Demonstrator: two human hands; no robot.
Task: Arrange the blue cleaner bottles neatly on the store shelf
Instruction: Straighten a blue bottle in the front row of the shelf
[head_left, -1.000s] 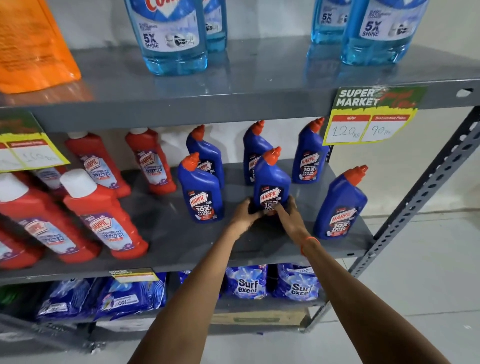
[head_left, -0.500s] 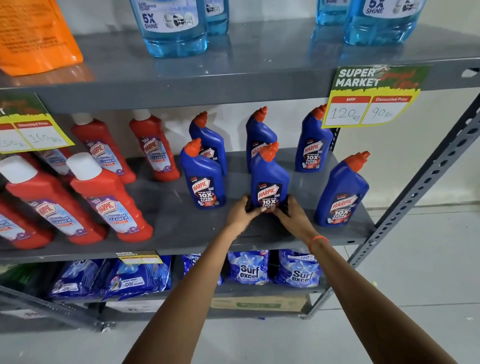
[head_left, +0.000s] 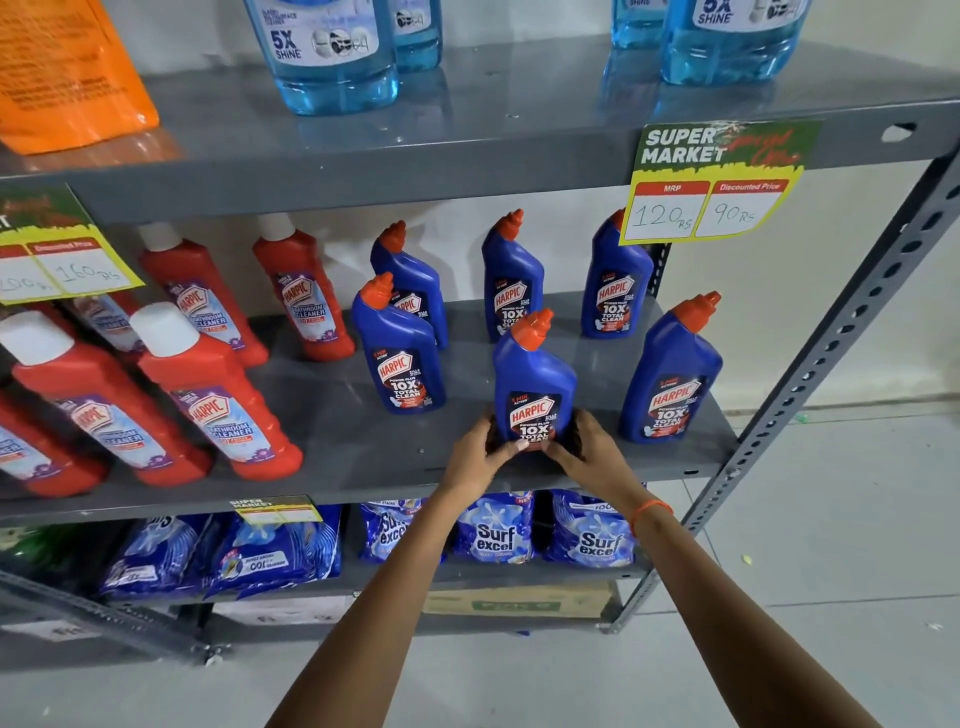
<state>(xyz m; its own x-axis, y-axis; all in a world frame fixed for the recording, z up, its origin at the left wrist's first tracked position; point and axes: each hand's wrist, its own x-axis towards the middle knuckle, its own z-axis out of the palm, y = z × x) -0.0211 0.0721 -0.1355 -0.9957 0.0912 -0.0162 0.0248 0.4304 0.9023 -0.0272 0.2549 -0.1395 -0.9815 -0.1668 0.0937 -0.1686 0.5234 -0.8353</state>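
Observation:
Several blue Harpic cleaner bottles with orange caps stand on the grey middle shelf (head_left: 363, 457). My left hand (head_left: 475, 457) and my right hand (head_left: 587, 454) grip the base of the front middle blue bottle (head_left: 532, 382) from both sides; it stands upright near the shelf's front edge. Another blue bottle (head_left: 400, 353) stands to its left and one (head_left: 672, 374) to its right. Three more stand in a back row: left (head_left: 415, 283), middle (head_left: 511, 278) and right (head_left: 615, 283).
Red Harpic bathroom cleaner bottles (head_left: 218, 400) fill the shelf's left half. Light blue bottles (head_left: 332, 57) and an orange pouch (head_left: 67, 78) sit on the top shelf. A price tag (head_left: 711, 184) hangs from its edge. Surf Excel packs (head_left: 496, 530) lie below. A perforated upright (head_left: 841, 332) borders the right.
Both hands have slid the held blue bottle forward and slightly right, toward the shelf's front edge, away from the bottle on its left. The camera view has tilted slightly.

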